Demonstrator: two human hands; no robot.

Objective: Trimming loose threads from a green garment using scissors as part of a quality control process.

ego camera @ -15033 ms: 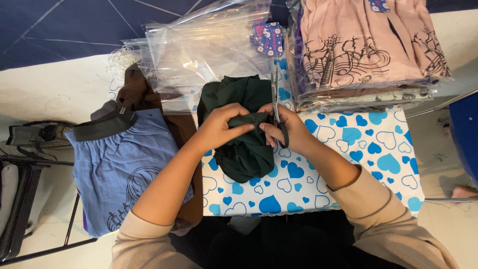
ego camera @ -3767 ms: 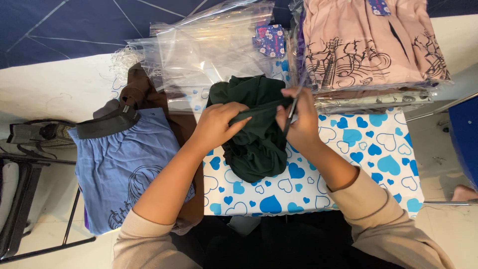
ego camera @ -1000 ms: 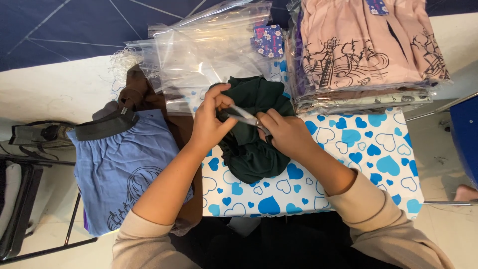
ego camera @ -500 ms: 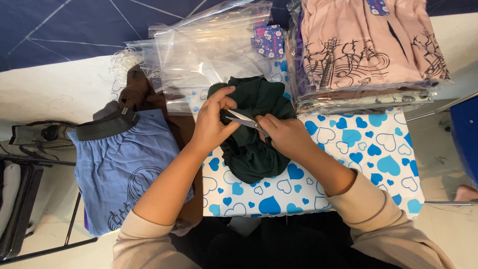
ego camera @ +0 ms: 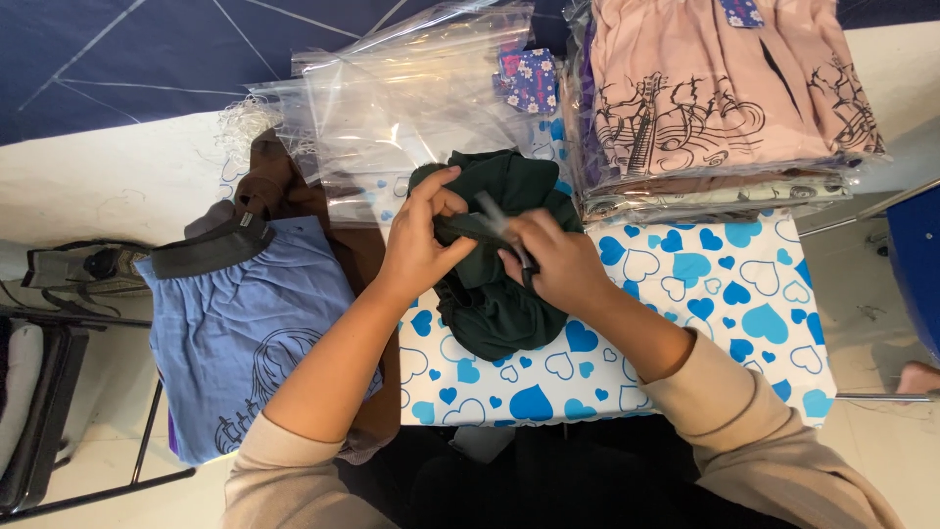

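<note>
The left hand (ego camera: pixel 423 240) has its fingers curled closed, pinching a fold of the dark green garment (ego camera: pixel 494 264) between thumb and fingertips near the top of the bundle. The right hand (ego camera: pixel 550 260) is wrapped shut around the dark handles of a pair of scissors (ego camera: pixel 501 227), whose metal blades are blurred and point up and left toward the pinched fold; whether the blades are open or closed cannot be told. The green garment is soft, matte cloth, bunched into a rumpled mound on the table (ego camera: pixel 705 294), which is covered in a smooth white sheet printed with blue hearts. Just behind the mound lies a loose pile of clear, glossy plastic bags (ego camera: pixel 392 108), flat and crinkled. To the right stands a stack of folded pink shirts (ego camera: pixel 715 88) with black line drawings, each sealed in a clear bag. A small floral-patterned blue card (ego camera: pixel 529 76) lies between the two piles. At the left, off the table edge, a light blue shirt (ego camera: pixel 240 328) with a dark collar lies over brown cloth (ego camera: pixel 284 186).
</note>
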